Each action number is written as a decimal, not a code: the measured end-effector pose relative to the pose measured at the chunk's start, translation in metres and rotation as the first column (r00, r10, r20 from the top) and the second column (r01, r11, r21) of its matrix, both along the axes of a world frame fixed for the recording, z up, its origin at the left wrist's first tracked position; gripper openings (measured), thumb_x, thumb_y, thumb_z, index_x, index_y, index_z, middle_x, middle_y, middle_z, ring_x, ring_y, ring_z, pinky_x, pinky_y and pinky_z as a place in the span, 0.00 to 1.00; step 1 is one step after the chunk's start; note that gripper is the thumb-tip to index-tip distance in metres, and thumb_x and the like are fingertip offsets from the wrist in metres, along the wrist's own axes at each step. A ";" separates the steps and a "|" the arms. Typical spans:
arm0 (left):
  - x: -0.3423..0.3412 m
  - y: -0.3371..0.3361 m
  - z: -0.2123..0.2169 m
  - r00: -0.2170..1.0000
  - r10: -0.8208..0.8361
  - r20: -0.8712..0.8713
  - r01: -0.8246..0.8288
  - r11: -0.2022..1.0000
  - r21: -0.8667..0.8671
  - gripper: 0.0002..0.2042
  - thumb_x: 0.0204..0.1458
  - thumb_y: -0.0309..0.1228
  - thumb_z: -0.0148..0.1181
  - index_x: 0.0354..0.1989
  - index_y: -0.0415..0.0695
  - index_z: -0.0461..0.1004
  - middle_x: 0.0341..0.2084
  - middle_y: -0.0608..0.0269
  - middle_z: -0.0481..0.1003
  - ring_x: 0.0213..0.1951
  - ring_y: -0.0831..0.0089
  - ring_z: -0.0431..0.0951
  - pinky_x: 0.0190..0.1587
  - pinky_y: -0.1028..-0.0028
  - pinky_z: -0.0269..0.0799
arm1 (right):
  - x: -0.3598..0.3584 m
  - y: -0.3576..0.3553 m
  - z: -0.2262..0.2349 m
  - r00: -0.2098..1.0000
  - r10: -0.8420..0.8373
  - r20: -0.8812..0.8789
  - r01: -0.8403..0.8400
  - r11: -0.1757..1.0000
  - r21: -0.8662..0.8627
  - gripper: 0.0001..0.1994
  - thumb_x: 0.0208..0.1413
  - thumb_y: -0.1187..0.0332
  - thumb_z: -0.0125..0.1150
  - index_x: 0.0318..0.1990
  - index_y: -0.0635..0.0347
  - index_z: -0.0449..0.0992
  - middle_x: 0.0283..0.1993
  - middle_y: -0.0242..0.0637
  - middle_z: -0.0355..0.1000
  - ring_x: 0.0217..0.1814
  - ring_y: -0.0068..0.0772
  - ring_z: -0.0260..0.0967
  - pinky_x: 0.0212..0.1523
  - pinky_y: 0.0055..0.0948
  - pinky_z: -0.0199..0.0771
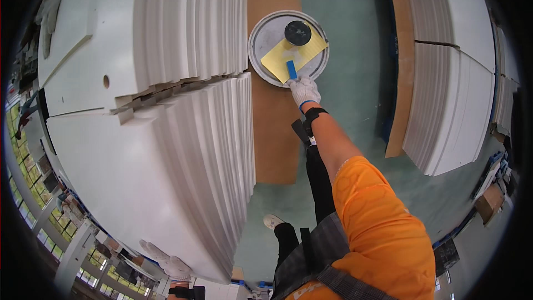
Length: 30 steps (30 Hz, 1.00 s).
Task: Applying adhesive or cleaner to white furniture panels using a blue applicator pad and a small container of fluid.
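My right hand, in a white knit glove, reaches out over a round, light-grey bucket lid. Its fingers are closed on the lower end of a small, flat blue tool, whose exact kind I cannot make out. The tool lies over a yellow sheet on the lid, with a pale smear on the sheet just beyond it. A round black-topped container stands on the sheet's far part. At the lower left, my gloved left hand rests on a large white panel, fingers stretched out.
Tall stacks of white panels rise at the left, beside a brown board strip. More white panels stand at the right on another brown board. Between them runs a green floor. A white glove lies far left.
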State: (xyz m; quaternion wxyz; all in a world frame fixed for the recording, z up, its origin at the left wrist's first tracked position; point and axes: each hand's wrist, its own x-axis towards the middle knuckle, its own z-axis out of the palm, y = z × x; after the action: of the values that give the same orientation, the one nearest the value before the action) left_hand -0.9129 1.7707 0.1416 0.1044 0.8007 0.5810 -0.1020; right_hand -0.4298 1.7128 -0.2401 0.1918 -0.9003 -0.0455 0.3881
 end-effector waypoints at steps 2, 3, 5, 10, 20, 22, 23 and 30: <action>-0.006 0.001 0.002 0.983 -0.128 -0.134 0.127 0.992 -0.016 0.43 0.55 0.61 0.34 0.69 0.42 0.33 0.68 0.43 0.34 0.69 0.47 0.35 0.68 0.52 0.31 | 0.003 0.008 -0.028 0.998 -0.001 0.055 0.002 1.000 -0.027 0.23 0.48 0.52 0.61 0.46 0.60 0.72 0.47 0.50 0.72 0.53 0.50 0.68 0.52 0.42 0.68; -0.014 -0.002 0.005 0.967 -0.095 -0.237 0.101 0.995 0.010 0.43 0.55 0.60 0.37 0.69 0.42 0.31 0.68 0.42 0.34 0.69 0.46 0.35 0.68 0.52 0.32 | -0.001 0.018 -0.031 0.999 0.003 0.040 -0.001 0.999 -0.046 0.24 0.47 0.52 0.62 0.47 0.61 0.70 0.47 0.50 0.71 0.52 0.50 0.68 0.52 0.42 0.69; -0.002 -0.002 0.002 0.932 -0.108 -0.346 0.124 0.992 0.026 0.48 0.52 0.57 0.49 0.68 0.40 0.27 0.67 0.38 0.32 0.68 0.41 0.36 0.68 0.51 0.35 | 0.002 0.023 -0.046 0.998 0.016 0.054 -0.010 0.995 -0.097 0.26 0.47 0.53 0.62 0.47 0.62 0.68 0.47 0.50 0.71 0.52 0.49 0.69 0.51 0.40 0.70; -0.006 -0.002 0.003 0.974 -0.055 -0.218 0.056 0.998 0.000 0.54 0.46 0.55 0.60 0.68 0.42 0.26 0.67 0.37 0.33 0.67 0.39 0.37 0.66 0.47 0.42 | 0.007 0.020 -0.071 0.997 0.043 0.072 -0.034 0.991 -0.127 0.23 0.47 0.53 0.62 0.44 0.61 0.71 0.48 0.48 0.71 0.52 0.48 0.69 0.51 0.40 0.69; -0.007 -0.002 0.005 0.954 -0.060 -0.294 0.076 0.996 0.044 0.47 0.52 0.50 0.56 0.69 0.47 0.28 0.68 0.41 0.36 0.67 0.42 0.41 0.66 0.49 0.47 | 0.008 -0.023 -0.038 0.994 0.005 -0.112 0.026 0.962 0.272 0.23 0.46 0.60 0.62 0.51 0.55 0.71 0.44 0.45 0.74 0.47 0.45 0.71 0.50 0.37 0.68; -0.006 -0.002 0.001 0.951 -0.025 -0.307 0.045 0.997 0.059 0.45 0.53 0.50 0.55 0.69 0.47 0.29 0.67 0.41 0.38 0.67 0.42 0.44 0.65 0.51 0.49 | 0.014 -0.034 -0.039 0.991 0.021 -0.135 0.026 0.941 0.337 0.23 0.46 0.59 0.62 0.51 0.55 0.71 0.43 0.45 0.74 0.47 0.44 0.71 0.49 0.37 0.69; -0.009 -0.003 0.000 0.960 0.003 -0.281 0.006 0.999 0.032 0.46 0.54 0.50 0.52 0.68 0.43 0.27 0.68 0.42 0.36 0.68 0.44 0.41 0.67 0.54 0.43 | 0.017 -0.038 -0.041 0.991 0.022 -0.129 0.022 0.942 0.334 0.23 0.46 0.59 0.62 0.51 0.55 0.71 0.43 0.45 0.74 0.47 0.44 0.71 0.49 0.37 0.69; -0.019 0.001 0.006 0.990 0.075 -0.124 -0.082 0.995 -0.059 0.48 0.52 0.61 0.41 0.68 0.38 0.27 0.68 0.41 0.33 0.68 0.44 0.38 0.68 0.54 0.35 | 0.025 -0.039 -0.045 0.987 -0.127 -0.098 0.147 0.962 0.230 0.23 0.47 0.58 0.62 0.52 0.52 0.72 0.49 0.46 0.70 0.51 0.45 0.69 0.53 0.37 0.67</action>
State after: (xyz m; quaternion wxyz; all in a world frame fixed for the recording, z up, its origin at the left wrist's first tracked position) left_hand -0.9318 1.7718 0.1479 0.0982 0.7658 0.6138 -0.1648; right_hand -0.4051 1.6733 -0.2850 0.3258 -0.8552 -0.0211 0.4026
